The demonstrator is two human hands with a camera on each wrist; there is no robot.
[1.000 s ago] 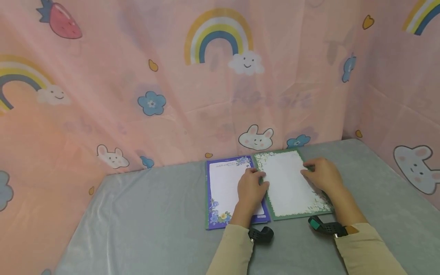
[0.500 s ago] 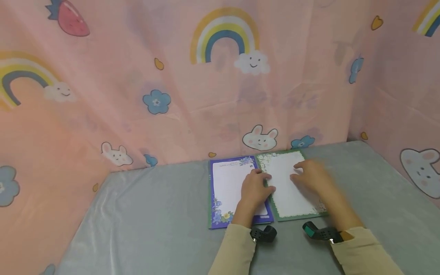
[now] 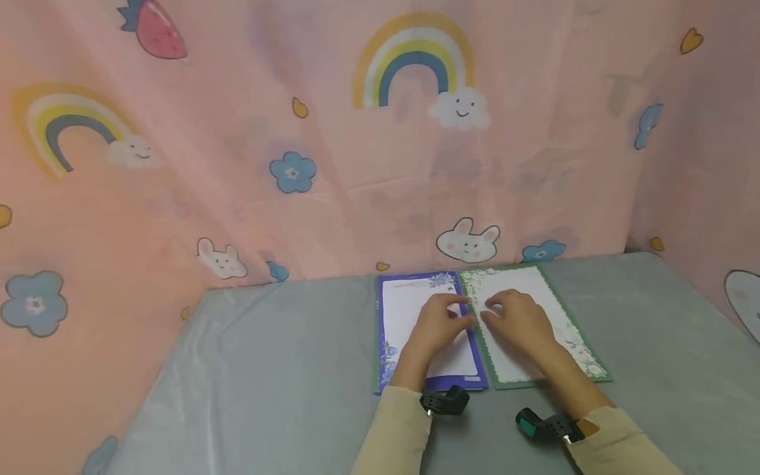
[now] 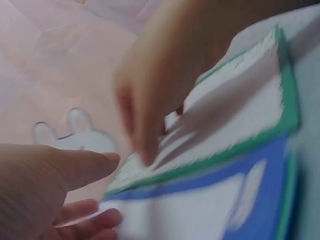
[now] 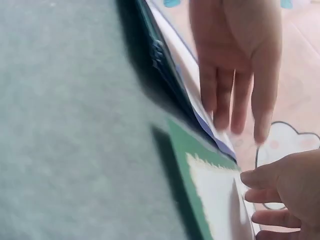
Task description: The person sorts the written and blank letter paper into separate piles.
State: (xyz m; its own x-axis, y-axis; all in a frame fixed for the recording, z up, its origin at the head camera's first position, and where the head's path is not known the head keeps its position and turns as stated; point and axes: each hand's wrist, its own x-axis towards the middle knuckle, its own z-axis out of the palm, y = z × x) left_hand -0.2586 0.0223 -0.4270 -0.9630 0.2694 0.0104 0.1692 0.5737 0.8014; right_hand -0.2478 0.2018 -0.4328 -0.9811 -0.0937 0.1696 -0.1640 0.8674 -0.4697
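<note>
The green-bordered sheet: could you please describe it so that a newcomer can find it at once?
On the grey tabletop in front of the pink curtain, look beneath the person's right hand. There lies the green-bordered sheet, to the right of the purple-bordered sheet. Its green border carries white flowers, whereas its neighbour's purple border carries blue flowers.

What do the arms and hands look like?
Left hand and right hand: both bare, no gloves. Two beige long sleeves. A black perforated strap shows at each cuff; the right one bears a green patch.
</note>
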